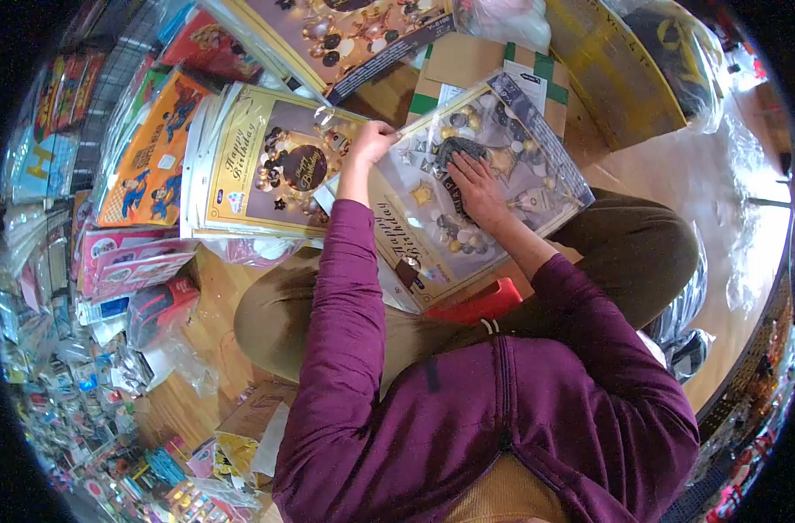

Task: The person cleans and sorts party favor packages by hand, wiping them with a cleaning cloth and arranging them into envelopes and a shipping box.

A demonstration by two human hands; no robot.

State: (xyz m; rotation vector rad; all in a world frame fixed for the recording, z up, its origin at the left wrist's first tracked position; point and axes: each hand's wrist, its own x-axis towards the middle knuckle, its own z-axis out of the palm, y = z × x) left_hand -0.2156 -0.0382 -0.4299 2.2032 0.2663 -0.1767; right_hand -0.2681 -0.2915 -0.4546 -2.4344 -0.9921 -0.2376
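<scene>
A large clear-wrapped Happy Birthday package point(458, 235), printed with balloons and stars, lies tilted across my lap. My right hand point(480, 193) rests flat on its middle, fingers spread over a dark printed shape. At the package's upper left edge, my left hand point(373, 141) has its fingers closed on the corner. Just left of that hand is a stack of similar Happy Birthday packages point(241, 166), the top one showing a round dark cake print. A red object point(476, 302) shows partly beneath the package's lower edge.
Beyond the package sits a cardboard box with green tape point(467, 65), beside a larger open carton point(620, 74). Another balloon package point(345, 39) lies at the top. Orange superhero packs point(153, 157) and pink packs point(132, 261) stand left. Small wrapped goods crowd the lower left.
</scene>
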